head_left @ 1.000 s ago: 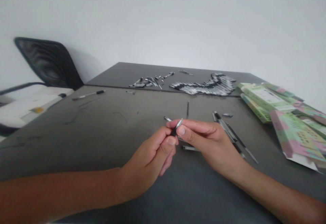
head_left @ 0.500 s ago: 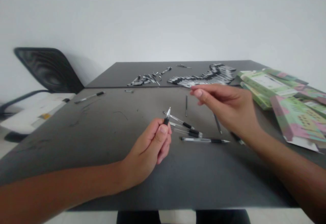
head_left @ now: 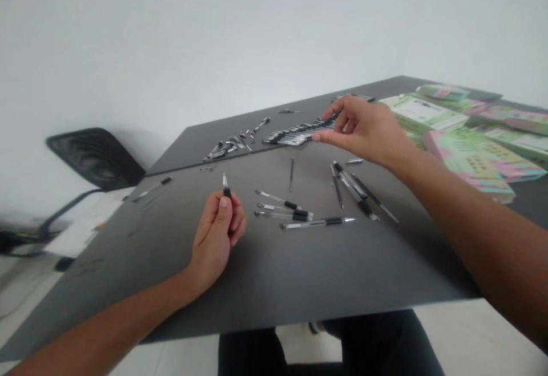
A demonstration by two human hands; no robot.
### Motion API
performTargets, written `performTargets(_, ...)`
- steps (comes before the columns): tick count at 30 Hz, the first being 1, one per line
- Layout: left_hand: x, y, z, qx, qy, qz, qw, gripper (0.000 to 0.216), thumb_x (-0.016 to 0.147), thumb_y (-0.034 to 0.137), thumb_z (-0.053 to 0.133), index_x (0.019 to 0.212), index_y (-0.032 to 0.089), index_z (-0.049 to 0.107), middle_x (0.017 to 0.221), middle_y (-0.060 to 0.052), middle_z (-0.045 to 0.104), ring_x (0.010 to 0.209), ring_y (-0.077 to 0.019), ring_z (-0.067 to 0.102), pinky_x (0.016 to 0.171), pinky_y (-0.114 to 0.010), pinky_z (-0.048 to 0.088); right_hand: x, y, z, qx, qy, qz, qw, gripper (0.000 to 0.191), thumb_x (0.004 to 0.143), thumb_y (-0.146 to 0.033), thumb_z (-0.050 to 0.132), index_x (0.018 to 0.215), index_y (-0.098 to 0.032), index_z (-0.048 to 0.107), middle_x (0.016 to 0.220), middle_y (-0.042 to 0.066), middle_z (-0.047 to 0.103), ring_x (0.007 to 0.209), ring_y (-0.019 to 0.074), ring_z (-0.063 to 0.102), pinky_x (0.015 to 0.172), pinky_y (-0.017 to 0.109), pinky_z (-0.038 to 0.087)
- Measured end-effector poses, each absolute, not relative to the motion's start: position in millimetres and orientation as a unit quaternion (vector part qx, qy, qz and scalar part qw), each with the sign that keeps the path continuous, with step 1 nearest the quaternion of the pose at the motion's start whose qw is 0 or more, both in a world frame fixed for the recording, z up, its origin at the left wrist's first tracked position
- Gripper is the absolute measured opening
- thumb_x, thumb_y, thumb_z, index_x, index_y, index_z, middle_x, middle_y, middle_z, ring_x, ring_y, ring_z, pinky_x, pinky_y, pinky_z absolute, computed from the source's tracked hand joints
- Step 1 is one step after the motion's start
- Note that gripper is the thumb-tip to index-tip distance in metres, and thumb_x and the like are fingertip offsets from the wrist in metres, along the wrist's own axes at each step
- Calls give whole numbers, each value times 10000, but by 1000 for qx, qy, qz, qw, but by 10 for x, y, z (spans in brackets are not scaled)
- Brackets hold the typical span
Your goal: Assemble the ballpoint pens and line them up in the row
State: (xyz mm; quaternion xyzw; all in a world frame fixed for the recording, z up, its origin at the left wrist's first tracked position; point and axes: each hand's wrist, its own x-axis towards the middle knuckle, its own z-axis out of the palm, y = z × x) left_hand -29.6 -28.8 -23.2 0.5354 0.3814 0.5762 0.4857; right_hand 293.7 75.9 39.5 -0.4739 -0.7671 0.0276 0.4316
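Note:
My left hand [head_left: 220, 222] is closed around a pen [head_left: 226, 185], its silvery tip pointing up and its lower part hidden in the fist. Over the near side of a long row of pens [head_left: 291, 135] hovers my right hand [head_left: 359, 128], thumb and fingers apart with nothing visible between them. It covers part of that row. Between the hands, several clear pens with black grips [head_left: 285, 214] lie on the dark table [head_left: 257, 284]. Farther right are more pens and thin dark refills [head_left: 374, 196].
A heap of pen parts [head_left: 231, 145] lies at the back left, and a single pen [head_left: 153, 188] near the left edge. Green and pink boxes [head_left: 471, 159] are piled at the right. A black mesh chair [head_left: 96, 156] stands beyond the table's left side.
My right hand has moved toward the row of pens and its fingers have spread. The view has turned and tilted; my left hand still grips the pen.

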Motion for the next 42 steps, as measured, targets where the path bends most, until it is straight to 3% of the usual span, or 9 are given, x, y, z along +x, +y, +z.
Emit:
performTargets(7, -342, 57, -113, 536, 374, 650, 388, 376, 978, 538, 720, 879, 212, 562, 577, 96, 430, 412, -73, 311, 408, -159, 278, 3095, 898, 307, -494, -766, 13, 410, 366, 933, -585, 716, 1074, -261, 810, 738, 0, 741, 641, 178, 634, 643, 309, 420)
performTargets(18, 137, 487, 92, 528, 394, 644, 389, 347, 1009, 507, 580, 833, 223, 484, 572, 105, 362, 418, -76, 255, 419, -162, 249, 3379, 1010, 305, -578, -739, 4, 346, 380, 971, -552, 644, 1149, -270, 826, 784, 45, 767, 659, 201, 626, 661, 329, 396)
performTargets(26, 234, 342, -221, 522, 370, 639, 427, 312, 981, 477, 611, 851, 217, 500, 584, 104, 367, 448, -80, 257, 432, -167, 237, 3463, 1065, 297, -601, -736, 11, 313, 459, 910, -639, 597, 1119, -306, 832, 804, 34, 792, 690, 237, 681, 660, 332, 410)
performTargets(35, 195, 206, -169, 531, 347, 629, 450, 293, 1028, 477, 556, 902, 219, 496, 631, 93, 380, 495, -93, 263, 468, -193, 247, 3363, 1018, 355, -606, -724, 22, 328, 517, 825, -696, 591, 1098, -337, 844, 715, 20, 786, 750, 298, 767, 675, 367, 464)
performTargets(42, 190, 140, -299, 587, 333, 584, 450, 290, 1100, 475, 460, 992, 219, 539, 666, 78, 375, 529, -117, 306, 493, -233, 269, 3223, 971, 336, -596, -742, 50, 304, 467, 790, -721, 587, 1036, -395, 811, 672, 50, 745, 616, 351, 726, 632, 463, 503)
